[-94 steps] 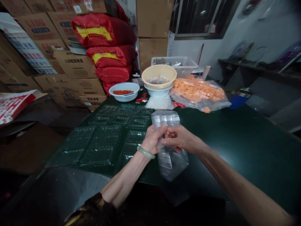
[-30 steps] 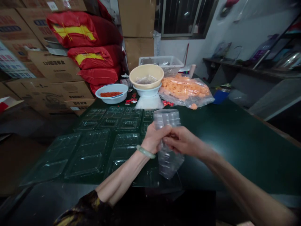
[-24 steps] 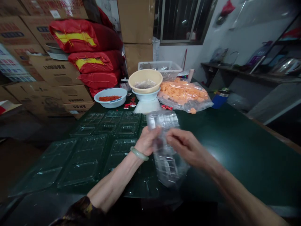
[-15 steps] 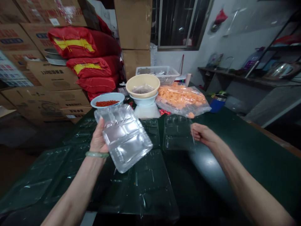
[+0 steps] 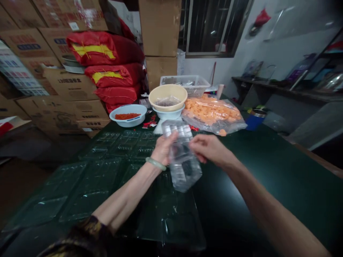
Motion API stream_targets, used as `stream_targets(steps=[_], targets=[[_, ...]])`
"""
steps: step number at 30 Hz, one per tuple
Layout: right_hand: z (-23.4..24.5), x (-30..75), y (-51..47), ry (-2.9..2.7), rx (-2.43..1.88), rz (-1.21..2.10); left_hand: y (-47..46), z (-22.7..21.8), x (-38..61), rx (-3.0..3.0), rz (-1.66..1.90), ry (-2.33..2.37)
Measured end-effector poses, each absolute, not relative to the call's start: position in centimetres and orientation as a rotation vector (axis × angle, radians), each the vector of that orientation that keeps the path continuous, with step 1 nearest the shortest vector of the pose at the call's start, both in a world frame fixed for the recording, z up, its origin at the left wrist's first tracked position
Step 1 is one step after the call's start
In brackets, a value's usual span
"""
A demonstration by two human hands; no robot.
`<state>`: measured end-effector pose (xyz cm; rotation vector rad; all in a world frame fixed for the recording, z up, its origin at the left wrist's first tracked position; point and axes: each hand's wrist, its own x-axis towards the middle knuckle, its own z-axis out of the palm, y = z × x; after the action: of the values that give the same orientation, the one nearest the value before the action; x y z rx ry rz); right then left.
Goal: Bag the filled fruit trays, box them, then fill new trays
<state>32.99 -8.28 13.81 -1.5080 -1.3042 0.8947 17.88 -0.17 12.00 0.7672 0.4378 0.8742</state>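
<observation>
A stack of clear plastic compartment trays [image 5: 182,164] hangs upright above the dark green table [image 5: 268,171]. My left hand [image 5: 163,149], with a green bangle at the wrist, grips the stack's left edge. My right hand [image 5: 208,149] pinches its right edge with fingers closed. Several single clear trays [image 5: 102,178] lie flat on the table to the left and in front of me.
At the far table edge stand a white bowl of red bits [image 5: 128,115], a yellow bowl [image 5: 168,96] stacked on a white one, a bag of orange pieces [image 5: 213,112], a white basket [image 5: 187,84] and a blue cup [image 5: 254,119]. Cardboard boxes [image 5: 69,85] and red sacks [image 5: 107,60] stand behind.
Half a second ago my hands were apart, the right laying a single tray on the table. Now both have come back together on the stack.
</observation>
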Motion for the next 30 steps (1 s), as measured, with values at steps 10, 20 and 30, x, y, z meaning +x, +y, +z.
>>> stream_targets(steps=[10,20,30], targets=[[13.5,32.0,-11.3,-1.339,-1.332,1.256,-4.6,12.3,20.6,0.787,0.678,0.348],[17.7,32.0,-16.4,-1.431,-1.343,0.480,-2.1,10.9,20.9,0.683,0.628,0.251],[14.5,30.6,-13.8,-1.358,-1.416,1.027,-4.7,11.9,21.4,0.941,0.734,0.203]])
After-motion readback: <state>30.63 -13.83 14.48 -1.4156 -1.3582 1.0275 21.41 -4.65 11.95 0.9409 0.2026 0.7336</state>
